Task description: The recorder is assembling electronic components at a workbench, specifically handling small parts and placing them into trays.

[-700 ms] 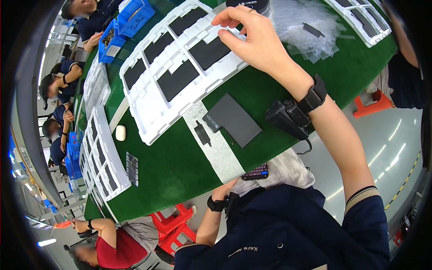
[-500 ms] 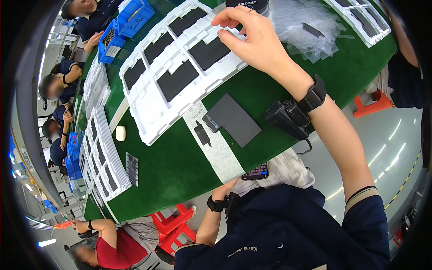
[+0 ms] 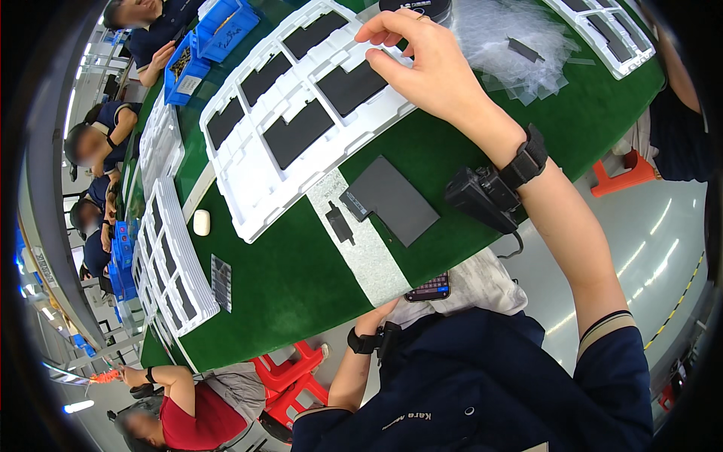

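My right hand [image 3: 433, 71] hovers over the near right part of a white moulded tray [image 3: 248, 215], its fingers curved, apart and holding nothing. Flat black L-shaped pieces [image 3: 299, 134] lie in the tray's compartments. Below the tray, a similar black flat piece [image 3: 395, 202] rests on the green tabletop. Beside it a small dark strip with end tabs [image 3: 340, 224] lies on a pale textured band [image 3: 369, 264]. My left hand [image 3: 382, 311] is low by the table's edge, next to a phone with a lit screen [image 3: 429, 288]. Its fingers are hidden, so its grip does not show.
A black device with a cable [image 3: 482, 200] stands near my right forearm. Clear plastic sheets [image 3: 512, 49] pile up behind it. Stacked white trays [image 3: 173, 279], a white oval case [image 3: 202, 223] and blue bins [image 3: 226, 30] are leftward. Several people sit around the table.
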`<state>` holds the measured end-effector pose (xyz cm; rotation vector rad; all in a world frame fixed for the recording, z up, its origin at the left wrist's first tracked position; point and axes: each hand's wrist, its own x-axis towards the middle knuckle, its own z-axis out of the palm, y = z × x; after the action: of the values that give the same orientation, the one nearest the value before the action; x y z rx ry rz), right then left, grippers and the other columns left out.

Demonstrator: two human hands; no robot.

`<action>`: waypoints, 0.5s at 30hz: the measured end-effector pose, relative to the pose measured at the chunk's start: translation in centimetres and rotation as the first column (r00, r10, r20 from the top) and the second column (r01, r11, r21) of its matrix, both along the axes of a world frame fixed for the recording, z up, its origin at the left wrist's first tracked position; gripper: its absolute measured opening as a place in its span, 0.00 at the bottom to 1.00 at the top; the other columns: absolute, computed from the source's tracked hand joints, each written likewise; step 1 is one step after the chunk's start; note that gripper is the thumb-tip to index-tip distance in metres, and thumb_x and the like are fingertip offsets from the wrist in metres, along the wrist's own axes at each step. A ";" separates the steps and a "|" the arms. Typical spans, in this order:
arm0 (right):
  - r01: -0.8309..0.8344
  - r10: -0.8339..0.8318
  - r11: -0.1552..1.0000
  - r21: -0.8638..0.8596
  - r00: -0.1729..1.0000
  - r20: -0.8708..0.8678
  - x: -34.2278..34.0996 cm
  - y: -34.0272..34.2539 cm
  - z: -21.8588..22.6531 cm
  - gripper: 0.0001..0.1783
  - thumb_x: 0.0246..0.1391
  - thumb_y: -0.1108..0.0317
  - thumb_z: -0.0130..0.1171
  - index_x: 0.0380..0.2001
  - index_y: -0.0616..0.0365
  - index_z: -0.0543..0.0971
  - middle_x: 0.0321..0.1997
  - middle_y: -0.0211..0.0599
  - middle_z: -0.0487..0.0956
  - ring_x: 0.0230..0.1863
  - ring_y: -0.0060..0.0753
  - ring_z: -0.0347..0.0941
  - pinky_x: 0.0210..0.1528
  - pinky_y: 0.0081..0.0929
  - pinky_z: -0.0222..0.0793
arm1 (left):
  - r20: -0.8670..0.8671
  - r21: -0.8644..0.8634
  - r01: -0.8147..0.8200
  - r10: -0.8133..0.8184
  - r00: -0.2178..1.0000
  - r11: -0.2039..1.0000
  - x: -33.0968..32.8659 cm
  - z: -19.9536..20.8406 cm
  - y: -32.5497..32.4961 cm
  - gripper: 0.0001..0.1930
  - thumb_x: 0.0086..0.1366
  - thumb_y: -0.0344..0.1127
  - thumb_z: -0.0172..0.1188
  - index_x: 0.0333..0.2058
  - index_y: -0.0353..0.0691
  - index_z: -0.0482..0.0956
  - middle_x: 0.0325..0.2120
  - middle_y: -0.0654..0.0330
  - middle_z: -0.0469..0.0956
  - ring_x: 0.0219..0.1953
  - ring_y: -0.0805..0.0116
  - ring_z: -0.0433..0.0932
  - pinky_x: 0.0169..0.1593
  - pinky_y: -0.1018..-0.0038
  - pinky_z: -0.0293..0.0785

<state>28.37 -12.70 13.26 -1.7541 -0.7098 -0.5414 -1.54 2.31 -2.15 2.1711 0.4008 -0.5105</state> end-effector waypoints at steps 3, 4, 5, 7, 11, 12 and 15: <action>0.000 0.000 1.000 -0.004 1.000 0.012 0.0 0.1 0.0 0.09 0.41 0.68 0.55 0.29 0.58 0.76 0.28 0.38 0.74 0.33 0.33 0.71 0.33 0.26 0.67 | -0.015 -0.011 -0.004 0.004 1.000 1.000 -0.3 -0.5 0.3 0.23 0.59 0.50 0.50 0.48 0.40 0.70 0.49 0.54 0.69 0.52 0.55 0.66 0.55 0.67 0.60; -0.003 0.003 1.000 0.000 1.000 0.016 0.0 0.1 0.0 0.09 0.41 0.68 0.55 0.29 0.58 0.76 0.28 0.38 0.74 0.33 0.33 0.71 0.33 0.26 0.67 | -0.019 -0.008 -0.003 0.003 1.000 1.000 -0.3 -0.6 0.3 0.24 0.59 0.50 0.50 0.49 0.40 0.70 0.49 0.54 0.69 0.53 0.55 0.66 0.55 0.67 0.60; -0.005 0.005 1.000 0.004 1.000 0.020 0.0 0.1 0.0 0.09 0.41 0.68 0.55 0.29 0.58 0.76 0.28 0.38 0.74 0.33 0.33 0.71 0.33 0.26 0.67 | -0.024 -0.005 -0.002 0.002 1.000 1.000 -0.3 -0.6 0.3 0.24 0.59 0.50 0.50 0.49 0.40 0.69 0.50 0.54 0.69 0.53 0.55 0.66 0.55 0.67 0.60; -0.003 0.003 1.000 0.000 1.000 0.019 0.0 0.0 0.0 0.09 0.41 0.68 0.55 0.29 0.58 0.76 0.28 0.38 0.74 0.33 0.33 0.71 0.33 0.26 0.67 | -0.034 -0.012 -0.021 0.021 0.999 1.000 -0.2 -0.3 0.1 0.24 0.59 0.50 0.50 0.49 0.40 0.69 0.50 0.54 0.69 0.53 0.55 0.66 0.55 0.67 0.60; -0.001 0.001 1.000 -0.003 1.000 0.014 0.0 0.1 0.0 0.09 0.42 0.68 0.54 0.29 0.58 0.76 0.29 0.38 0.74 0.34 0.33 0.71 0.34 0.26 0.67 | -0.070 -0.007 -0.011 0.011 0.997 1.000 0.2 0.3 -0.1 0.24 0.59 0.50 0.50 0.49 0.40 0.69 0.50 0.54 0.69 0.53 0.55 0.66 0.56 0.68 0.59; -0.001 0.001 1.000 -0.003 1.000 0.014 0.0 0.1 0.0 0.09 0.42 0.68 0.54 0.29 0.58 0.76 0.29 0.38 0.74 0.34 0.33 0.71 0.34 0.26 0.67 | -0.070 -0.006 -0.011 0.011 0.997 1.000 0.2 0.2 0.0 0.24 0.59 0.50 0.50 0.49 0.40 0.69 0.50 0.54 0.69 0.53 0.55 0.66 0.56 0.68 0.59; -0.003 0.003 1.000 0.005 1.000 0.024 0.0 0.1 0.1 0.09 0.41 0.68 0.54 0.29 0.58 0.76 0.28 0.38 0.74 0.34 0.33 0.71 0.34 0.26 0.67 | -0.057 0.030 0.030 -0.029 0.998 0.999 -0.1 -0.5 0.3 0.24 0.60 0.50 0.50 0.49 0.40 0.69 0.50 0.54 0.69 0.53 0.55 0.66 0.55 0.67 0.60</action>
<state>28.37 -12.62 13.32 -1.7438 -0.7269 -0.5626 -1.66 2.62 -2.63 2.1984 0.4104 -0.5873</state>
